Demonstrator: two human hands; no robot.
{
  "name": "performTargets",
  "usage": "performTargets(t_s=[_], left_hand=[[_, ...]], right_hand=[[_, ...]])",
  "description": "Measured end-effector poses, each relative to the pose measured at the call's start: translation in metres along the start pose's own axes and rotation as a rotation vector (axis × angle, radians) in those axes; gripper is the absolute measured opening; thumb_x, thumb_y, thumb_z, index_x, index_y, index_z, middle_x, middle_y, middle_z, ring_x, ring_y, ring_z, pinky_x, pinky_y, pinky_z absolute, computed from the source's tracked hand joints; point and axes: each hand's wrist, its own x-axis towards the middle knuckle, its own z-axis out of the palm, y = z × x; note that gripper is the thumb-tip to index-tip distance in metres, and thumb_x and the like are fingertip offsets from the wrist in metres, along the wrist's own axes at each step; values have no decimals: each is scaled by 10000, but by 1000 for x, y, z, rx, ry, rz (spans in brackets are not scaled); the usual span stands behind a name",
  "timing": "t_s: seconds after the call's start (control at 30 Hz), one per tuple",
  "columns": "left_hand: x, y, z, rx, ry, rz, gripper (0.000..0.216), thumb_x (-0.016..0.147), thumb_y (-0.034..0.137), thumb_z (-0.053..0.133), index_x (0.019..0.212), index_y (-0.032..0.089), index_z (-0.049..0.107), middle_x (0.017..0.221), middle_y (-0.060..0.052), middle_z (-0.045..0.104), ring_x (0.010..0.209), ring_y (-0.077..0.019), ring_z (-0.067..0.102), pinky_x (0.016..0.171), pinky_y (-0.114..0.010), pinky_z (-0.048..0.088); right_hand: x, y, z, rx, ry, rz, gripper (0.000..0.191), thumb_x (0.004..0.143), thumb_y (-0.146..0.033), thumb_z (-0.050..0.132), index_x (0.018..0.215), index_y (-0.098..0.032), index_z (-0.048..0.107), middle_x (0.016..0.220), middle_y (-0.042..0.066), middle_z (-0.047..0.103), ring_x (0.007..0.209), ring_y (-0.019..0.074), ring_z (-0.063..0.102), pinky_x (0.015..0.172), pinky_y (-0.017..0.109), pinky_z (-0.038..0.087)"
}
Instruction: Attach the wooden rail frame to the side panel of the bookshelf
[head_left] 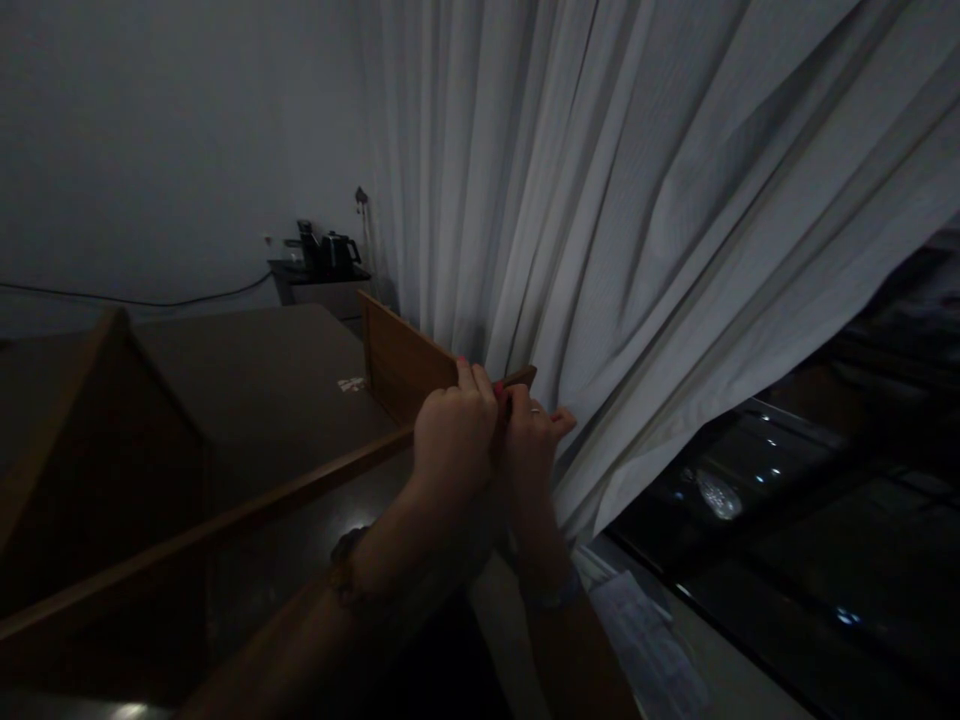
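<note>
In the dim head view, an upright wooden panel (401, 355) stands at the far end of a long wooden board (292, 495). My left hand (454, 430) is closed over the corner where these parts meet, its fingers lying along the panel's top edge. Right beside it, my right hand (531, 435) is closed in a pinch, the little finger sticking out. Past the fingertips shows the end of a brown wooden strip (521, 376). Whatever the right fingers pinch is hidden. Another upright wooden panel (112, 430) rises at the left.
Behind the panels lies a dark flat surface (262, 350) with small pale pieces (351, 384) on it. A kettle (337, 250) stands on a small cabinet (322, 290) by the wall. A white curtain (600, 200) hangs close on the right, beside a dark window (795, 520). Papers (645, 630) lie below.
</note>
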Motion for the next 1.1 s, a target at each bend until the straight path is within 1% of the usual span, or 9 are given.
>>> performTargets(t_s=[0.13, 0.23, 0.33, 0.43, 0.53, 0.63, 0.8, 0.97, 1.1], left_hand=[[0, -1, -3, -4, -27, 10, 422, 958, 185, 207, 1132, 59, 570, 1291, -203, 585, 769, -210, 693, 607, -302, 522], [0, -2, -3, -4, -23, 28, 392, 942, 142, 234, 1126, 50, 568, 1270, -205, 598, 753, -215, 693, 583, -303, 515], [0, -3, 0, -7, 2, 34, 380, 947, 153, 240, 1107, 50, 569, 1235, -203, 618, 698, -213, 687, 535, -304, 498], [0, -2, 2, 6, 23, 44, 386, 955, 171, 238, 1120, 49, 565, 1212, -203, 628, 687, -211, 685, 516, -297, 484], [-1, -2, 3, 25, 39, 41, 387, 952, 161, 241, 1127, 42, 564, 1166, -192, 650, 678, -206, 681, 515, -291, 480], [-2, -1, 2, 32, 36, 43, 359, 932, 128, 273, 1114, 37, 569, 1184, -193, 643, 686, -202, 682, 522, -283, 483], [-1, -2, 1, 41, 11, 39, 360, 908, 87, 290, 1129, 61, 573, 1230, -177, 629, 695, -201, 683, 531, -289, 495], [0, -2, -2, 54, -28, 47, 398, 914, 97, 285, 1213, 43, 542, 1314, -196, 571, 745, -203, 690, 565, -291, 514], [-1, -2, -3, 51, -25, 41, 407, 916, 97, 273, 1216, 36, 543, 1298, -202, 582, 746, -197, 691, 577, -285, 520]], right_hand=[[-2, -1, -1, -16, -8, 12, 272, 1002, -310, 354, 864, -186, 554, 666, 26, 658, 652, 208, 592, 796, 388, 233], [-3, -2, -1, -22, 0, -3, 235, 994, -293, 383, 879, -181, 554, 673, 20, 662, 671, 206, 597, 795, 377, 228], [-3, -2, 0, -41, 25, -5, 239, 992, -270, 378, 868, -180, 561, 663, 9, 660, 671, 195, 593, 801, 364, 221], [-2, -1, 2, -47, 61, -6, 254, 989, -256, 375, 837, -187, 566, 639, -9, 650, 656, 181, 586, 804, 351, 214], [-2, 2, 6, -14, 96, -26, 258, 981, -275, 386, 820, -193, 571, 628, -19, 646, 648, 171, 582, 792, 338, 208], [-1, 6, 10, 42, 143, -43, 267, 972, -315, 389, 819, -195, 571, 643, -23, 652, 651, 161, 585, 786, 334, 204], [3, 14, 15, 99, 224, -119, 292, 963, -369, 373, 845, -193, 574, 651, -36, 644, 629, 135, 573, 773, 330, 197], [7, 21, 18, 59, 276, -225, 260, 960, -351, 379, 876, -197, 571, 635, -48, 623, 626, 128, 566, 764, 331, 195], [6, 23, 22, 79, 287, -238, 277, 967, -343, 355, 862, -192, 563, 639, -42, 622, 636, 129, 570, 757, 332, 198]])
